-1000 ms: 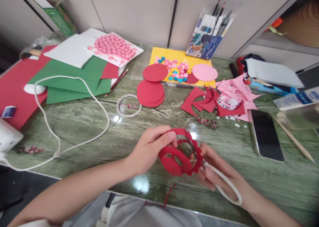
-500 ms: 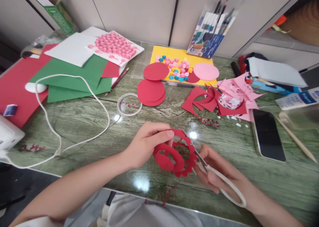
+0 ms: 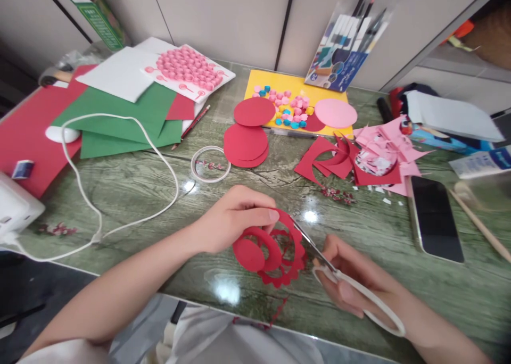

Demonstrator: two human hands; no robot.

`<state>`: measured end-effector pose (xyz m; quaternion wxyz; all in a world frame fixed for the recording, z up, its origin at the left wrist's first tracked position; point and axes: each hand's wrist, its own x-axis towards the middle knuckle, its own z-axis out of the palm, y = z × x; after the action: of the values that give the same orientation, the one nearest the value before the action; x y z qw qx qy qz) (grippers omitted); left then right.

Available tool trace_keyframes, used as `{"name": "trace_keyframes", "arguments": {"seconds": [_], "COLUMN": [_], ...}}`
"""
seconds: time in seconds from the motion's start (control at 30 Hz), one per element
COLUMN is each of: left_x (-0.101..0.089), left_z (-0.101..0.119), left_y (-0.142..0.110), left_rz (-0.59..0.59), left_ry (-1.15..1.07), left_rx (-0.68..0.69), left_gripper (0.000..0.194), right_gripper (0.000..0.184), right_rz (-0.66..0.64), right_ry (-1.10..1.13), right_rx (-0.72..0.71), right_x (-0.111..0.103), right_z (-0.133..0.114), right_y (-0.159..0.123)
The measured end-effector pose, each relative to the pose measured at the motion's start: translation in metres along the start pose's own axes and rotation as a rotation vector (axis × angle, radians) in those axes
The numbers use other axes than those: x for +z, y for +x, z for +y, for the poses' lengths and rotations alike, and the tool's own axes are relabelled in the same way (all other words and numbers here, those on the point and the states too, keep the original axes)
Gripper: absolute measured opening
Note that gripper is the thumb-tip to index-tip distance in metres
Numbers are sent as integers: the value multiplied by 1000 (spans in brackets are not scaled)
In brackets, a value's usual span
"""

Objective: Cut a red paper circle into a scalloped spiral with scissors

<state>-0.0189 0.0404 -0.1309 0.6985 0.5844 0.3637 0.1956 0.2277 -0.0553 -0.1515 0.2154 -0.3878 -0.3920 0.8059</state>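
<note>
My left hand (image 3: 239, 217) pinches a red paper spiral (image 3: 297, 247) between thumb and fingers. Its outer band has a scalloped edge along the right and bottom, and an uncut round piece sits at its centre. In my right hand (image 3: 347, 279) are scissors with white handles (image 3: 385, 313), fingers through the loops. The blades point up and left, their tips at the outer edge of the spiral's upper right. A thin red paper trimming (image 3: 277, 313) lies at the table's front edge, below the spiral.
Red paper circles (image 3: 245, 145) and a tape roll (image 3: 211, 164) lie beyond my hands. Red and pink scraps (image 3: 371, 156), a phone (image 3: 436, 217) and a wooden stick (image 3: 481, 225) are to the right. A white cable (image 3: 165, 167) loops on the left, near green paper (image 3: 120, 116).
The spiral has shifted slightly left in my left hand. The scissors have drawn back rightward, so the blades now meet only the paper's upper right edge instead of lying across the band.
</note>
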Motion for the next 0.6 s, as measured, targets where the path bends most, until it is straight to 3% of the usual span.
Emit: {"name": "trace_keyframes", "arguments": {"seconds": [0.23, 0.43, 0.6], "left_x": [-7, -6, -2], "left_z": [1, -6, -5], "left_y": [0, 5, 3], "left_rz": [-55, 124, 88], "left_ry": [96, 12, 62], "left_rx": [7, 98, 70], "left_gripper": [32, 29, 30], "right_gripper": [37, 35, 38], "right_rz": [-29, 57, 61], "right_ry": [-29, -88, -81], "right_rx": [23, 15, 22], "right_x": [-5, -7, -4], "right_z": [-2, -4, -5], "right_y": [-3, -4, -5]}}
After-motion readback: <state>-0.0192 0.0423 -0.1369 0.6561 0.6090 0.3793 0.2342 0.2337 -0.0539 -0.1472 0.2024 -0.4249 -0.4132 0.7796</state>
